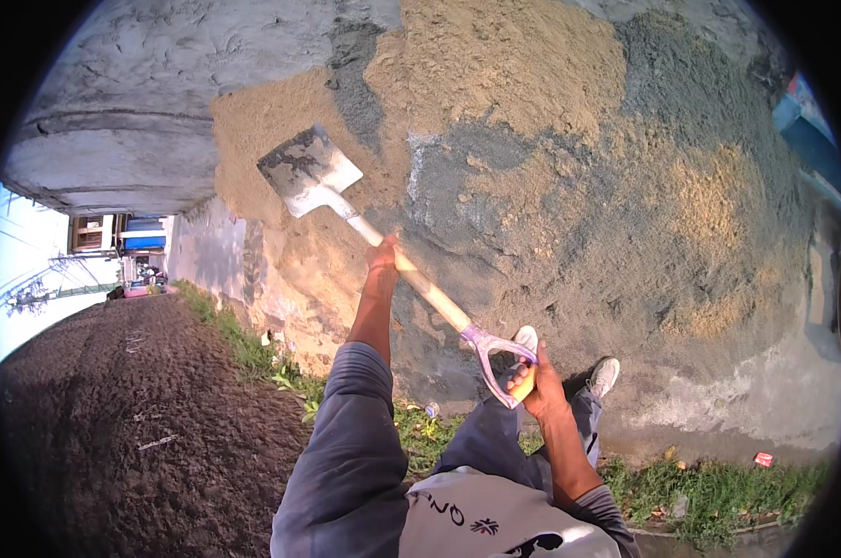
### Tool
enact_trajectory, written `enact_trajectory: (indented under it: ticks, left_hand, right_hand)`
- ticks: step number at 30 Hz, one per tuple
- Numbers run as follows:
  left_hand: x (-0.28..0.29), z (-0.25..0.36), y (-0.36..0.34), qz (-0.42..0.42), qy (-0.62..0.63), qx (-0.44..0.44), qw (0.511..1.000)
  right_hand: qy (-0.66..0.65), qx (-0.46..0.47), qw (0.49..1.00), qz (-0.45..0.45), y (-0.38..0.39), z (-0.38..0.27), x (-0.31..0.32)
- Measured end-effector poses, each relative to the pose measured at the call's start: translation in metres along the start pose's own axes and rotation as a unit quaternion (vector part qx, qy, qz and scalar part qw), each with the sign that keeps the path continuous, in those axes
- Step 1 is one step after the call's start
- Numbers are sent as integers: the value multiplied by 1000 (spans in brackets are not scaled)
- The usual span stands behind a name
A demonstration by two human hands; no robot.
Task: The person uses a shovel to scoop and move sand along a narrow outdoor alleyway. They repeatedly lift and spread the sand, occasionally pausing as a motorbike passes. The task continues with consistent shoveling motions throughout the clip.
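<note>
Broadly, the widest thing in view is the spread of tan sand [495,70] and darker grey material [676,84], lying loose and patchy over the ground. Above it, in front of the person and slanting across toward the left, is the shovel [428,290].

As a whole, the shovel looks moderately heavy and rigid, with little about it that seems fragile. Its weight probably gathers at the blade end, so it should feel nose-heavy if gripped by the rear alone. The long shaft [448,312] seems to be wood, stiff and fairly smooth; dusty sand could make it a little slippery. Two well-separated holds suit it best: one on the shaft toward the blade, to bear weight, and one on the rear handle, to steer and tilt.

Its long axis runs diagonally, from the handle at lower right to the blade at upper left, pointing ahead and to the person's left. The broad, square-ended blade [307,172] leads, its straight front edge facing away from the person; dark residue clings to it. Whether it touches the sand below, I cannot tell. At the rear, the purple forked handle [484,342] ends in a yellow crossbar [525,383], set across the axis.

The left hand [383,253] has its fingers wrapped round the shaft; the right hand [545,391] has its fingers curled about the crossbar.
</note>
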State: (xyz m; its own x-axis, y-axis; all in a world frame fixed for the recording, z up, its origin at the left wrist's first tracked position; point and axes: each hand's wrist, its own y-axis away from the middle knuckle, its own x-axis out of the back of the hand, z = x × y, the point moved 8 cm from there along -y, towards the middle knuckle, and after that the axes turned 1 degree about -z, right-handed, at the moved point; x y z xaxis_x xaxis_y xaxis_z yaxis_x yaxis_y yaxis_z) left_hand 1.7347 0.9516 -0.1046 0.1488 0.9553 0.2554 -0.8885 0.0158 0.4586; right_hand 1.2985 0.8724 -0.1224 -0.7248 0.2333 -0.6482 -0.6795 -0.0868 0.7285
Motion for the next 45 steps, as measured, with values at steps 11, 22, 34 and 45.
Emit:
enact_trajectory:
  ticks: [11, 22, 34, 45]
  left_hand:
    - [-140, -430, 392, -81, 211, 530, 817]
    - [-184, -292, 204, -145, 172, 396, 891]
    - [4, 106, -62, 95, -344, -169, 919]
    - [4, -194, 84, -57, 219, 256, 940]
  right_hand:
    - [157, 316, 798, 488, 337, -89, 329]
    - [161, 399, 804, 410, 199, -69, 209]
    - [-168, -113, 978, 40, -72, 77, -60]
    - [77, 49, 976, 196, 49, -17, 104]
